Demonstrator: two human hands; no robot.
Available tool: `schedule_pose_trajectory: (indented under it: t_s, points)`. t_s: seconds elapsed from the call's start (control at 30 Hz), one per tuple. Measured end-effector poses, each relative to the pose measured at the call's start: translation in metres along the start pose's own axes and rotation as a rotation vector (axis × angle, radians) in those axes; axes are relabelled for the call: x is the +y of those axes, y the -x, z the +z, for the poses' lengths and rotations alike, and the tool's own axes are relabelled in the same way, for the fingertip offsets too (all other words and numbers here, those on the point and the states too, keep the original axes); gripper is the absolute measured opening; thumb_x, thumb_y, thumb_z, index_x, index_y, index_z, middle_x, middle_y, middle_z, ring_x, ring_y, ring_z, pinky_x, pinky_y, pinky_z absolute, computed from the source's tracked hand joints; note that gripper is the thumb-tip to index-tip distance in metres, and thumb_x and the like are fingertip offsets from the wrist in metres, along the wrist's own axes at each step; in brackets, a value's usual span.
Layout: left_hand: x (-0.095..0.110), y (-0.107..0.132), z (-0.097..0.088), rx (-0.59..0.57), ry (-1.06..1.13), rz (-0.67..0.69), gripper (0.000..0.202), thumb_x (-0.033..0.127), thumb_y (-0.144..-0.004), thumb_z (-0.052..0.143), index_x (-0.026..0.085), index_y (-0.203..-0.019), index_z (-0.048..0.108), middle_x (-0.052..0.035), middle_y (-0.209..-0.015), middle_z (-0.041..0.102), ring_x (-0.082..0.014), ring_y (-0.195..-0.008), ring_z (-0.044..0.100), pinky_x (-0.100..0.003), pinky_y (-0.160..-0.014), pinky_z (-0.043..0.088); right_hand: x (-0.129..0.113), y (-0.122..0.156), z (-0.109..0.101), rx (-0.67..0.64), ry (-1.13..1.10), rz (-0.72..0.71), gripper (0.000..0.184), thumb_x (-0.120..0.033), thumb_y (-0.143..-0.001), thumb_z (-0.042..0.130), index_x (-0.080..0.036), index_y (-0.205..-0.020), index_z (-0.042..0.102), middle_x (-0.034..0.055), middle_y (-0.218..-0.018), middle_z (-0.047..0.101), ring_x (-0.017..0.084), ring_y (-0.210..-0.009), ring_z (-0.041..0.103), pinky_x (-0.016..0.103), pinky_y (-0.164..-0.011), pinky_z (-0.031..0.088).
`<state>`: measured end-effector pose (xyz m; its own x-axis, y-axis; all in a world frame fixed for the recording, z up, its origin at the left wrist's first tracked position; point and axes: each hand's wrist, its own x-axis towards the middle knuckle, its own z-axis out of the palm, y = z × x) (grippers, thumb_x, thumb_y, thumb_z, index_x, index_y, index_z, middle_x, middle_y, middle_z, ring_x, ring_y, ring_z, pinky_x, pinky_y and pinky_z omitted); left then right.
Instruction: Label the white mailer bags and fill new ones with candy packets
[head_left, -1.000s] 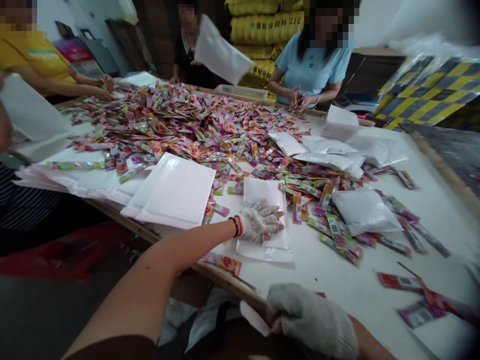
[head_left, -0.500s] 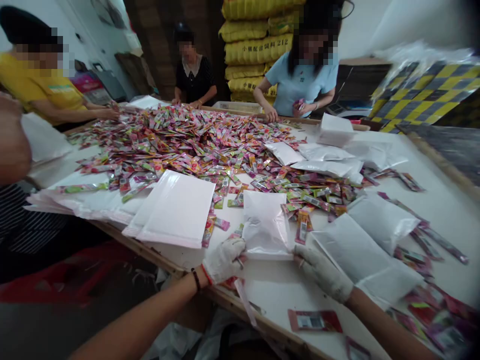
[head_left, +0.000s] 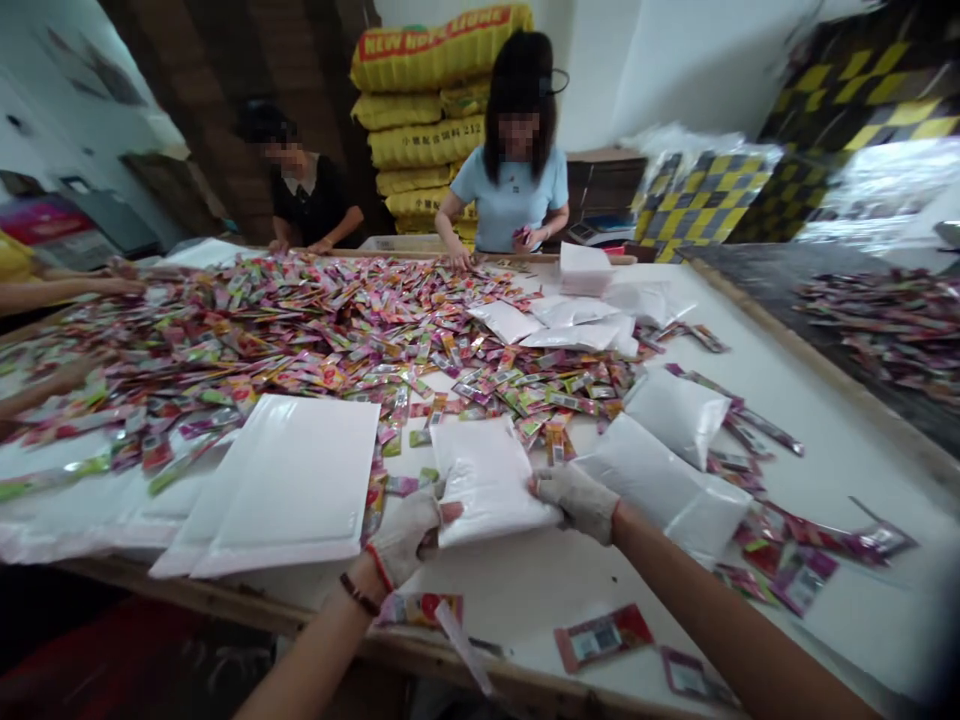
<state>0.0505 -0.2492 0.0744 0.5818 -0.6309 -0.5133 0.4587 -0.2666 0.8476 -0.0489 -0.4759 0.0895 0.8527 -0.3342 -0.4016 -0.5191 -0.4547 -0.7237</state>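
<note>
A plump white padded envelope (head_left: 487, 475) lies between my gloved hands, near the front edge of the table. My left hand (head_left: 409, 535) is closed on its lower left corner, thumb on top. On the lower right side, my right hand (head_left: 577, 500) grips the same envelope, its fingers partly hidden. Flat white envelopes (head_left: 292, 480) are stacked to the left. Just right of my right hand rests a filled white envelope (head_left: 667, 490), with another filled envelope (head_left: 679, 410) behind it. A red snack packet (head_left: 604, 638) and a pale strip (head_left: 463, 648) lie closer to me.
A wide heap of small colourful packets (head_left: 300, 310) covers the table's middle and left. More white envelopes (head_left: 570, 325) lie behind it at right. Co-workers sit across the table: a person in light blue (head_left: 514, 195), a person in black (head_left: 311, 205). Another person's arms reach in at left.
The view has swung to the right. The envelope now looks puffier and lies tilted, with both hands still on its lower edge. A side table with packets has come into sight at right.
</note>
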Motion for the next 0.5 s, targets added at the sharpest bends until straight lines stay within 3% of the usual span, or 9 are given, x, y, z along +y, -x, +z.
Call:
schedule_pose_trajectory:
  t_s: [0.07, 0.13, 0.2, 0.27, 0.33, 0.4, 0.43, 0.5]
  points:
    - [0.010, 0.008, 0.008, -0.125, 0.144, 0.035, 0.058, 0.040, -0.070, 0.070, 0.024, -0.122, 0.049, 0.0086, -0.061, 0.040, -0.0022, -0.041, 0.026, -0.013, -0.036, 0.021, -0.006, 0.017, -0.009, -0.086, -0.201, -0.027, 0.033, -0.047, -0.079, 0.054, -0.015, -0.085, 0.059, 0.0032, -0.071, 0.062, 0.014, -0.059, 0.056, 0.025, -0.054, 0.045]
    - [0.025, 0.008, 0.021, -0.211, 0.231, 0.128, 0.057, 0.045, -0.074, 0.067, 0.026, -0.124, 0.048, 0.0049, -0.072, 0.051, -0.0030, -0.047, 0.038, -0.014, -0.041, 0.034, -0.010, 0.034, -0.028, -0.037, -0.490, -0.074, 0.041, -0.048, -0.074, 0.061, -0.016, -0.099, 0.059, 0.0059, -0.084, 0.066, 0.016, -0.065, 0.060, 0.027, -0.058, 0.049]
    - [0.043, -0.002, 0.036, -0.248, 0.215, 0.252, 0.053, 0.050, -0.080, 0.059, 0.025, -0.125, 0.047, -0.0013, -0.091, 0.059, -0.0072, -0.061, 0.052, -0.020, -0.055, 0.047, -0.010, 0.050, -0.056, 0.200, -0.761, -0.162, 0.045, -0.048, -0.075, 0.063, -0.019, -0.110, 0.056, 0.0072, -0.098, 0.067, 0.018, -0.074, 0.063, 0.030, -0.065, 0.052]
    - [0.058, -0.020, 0.050, -0.181, 0.031, 0.398, 0.050, 0.051, -0.082, 0.055, 0.021, -0.123, 0.049, -0.0067, -0.107, 0.060, -0.0143, -0.080, 0.060, -0.029, -0.073, 0.052, -0.002, 0.062, -0.085, 0.494, -0.801, -0.288, 0.041, -0.046, -0.085, 0.051, -0.023, -0.118, 0.051, 0.0076, -0.112, 0.064, 0.019, -0.087, 0.065, 0.033, -0.073, 0.053]
    - [0.065, -0.039, 0.066, -0.046, -0.310, 0.528, 0.043, 0.044, -0.082, 0.056, 0.019, -0.116, 0.054, -0.0088, -0.112, 0.061, -0.0202, -0.097, 0.058, -0.035, -0.087, 0.048, 0.014, 0.070, -0.103, 0.688, -0.513, -0.379, 0.042, -0.041, -0.092, 0.034, -0.021, -0.127, 0.047, 0.0088, -0.123, 0.059, 0.017, -0.100, 0.062, 0.032, -0.080, 0.052]
    - [0.062, -0.051, 0.088, 0.049, -0.659, 0.672, 0.032, 0.035, -0.081, 0.055, 0.017, -0.108, 0.058, -0.0096, -0.110, 0.062, -0.0231, -0.106, 0.055, -0.038, -0.095, 0.043, 0.036, 0.075, -0.103, 0.764, -0.142, -0.364, 0.050, -0.040, -0.088, 0.043, -0.011, -0.128, 0.049, 0.0124, -0.127, 0.055, 0.018, -0.111, 0.056, 0.030, -0.090, 0.048]
    - [0.057, -0.052, 0.101, 0.044, -0.802, 0.740, 0.026, 0.031, -0.081, 0.053, 0.017, -0.102, 0.059, -0.0097, -0.107, 0.063, -0.0233, -0.105, 0.055, -0.037, -0.095, 0.042, 0.047, 0.076, -0.098, 0.768, 0.048, -0.308, 0.052, -0.038, -0.080, 0.055, -0.009, -0.124, 0.053, 0.0147, -0.129, 0.054, 0.022, -0.117, 0.052, 0.033, -0.097, 0.043]
    - [0.039, -0.046, 0.130, -0.079, -1.034, 0.828, 0.017, 0.027, -0.082, 0.049, 0.018, -0.088, 0.061, -0.0080, -0.093, 0.064, -0.0213, -0.092, 0.059, -0.034, -0.086, 0.046, 0.066, 0.074, -0.083, 0.705, 0.391, -0.162, 0.067, -0.028, -0.063, 0.073, -0.007, -0.125, 0.055, 0.0189, -0.133, 0.051, 0.034, -0.126, 0.042, 0.045, -0.106, 0.031]
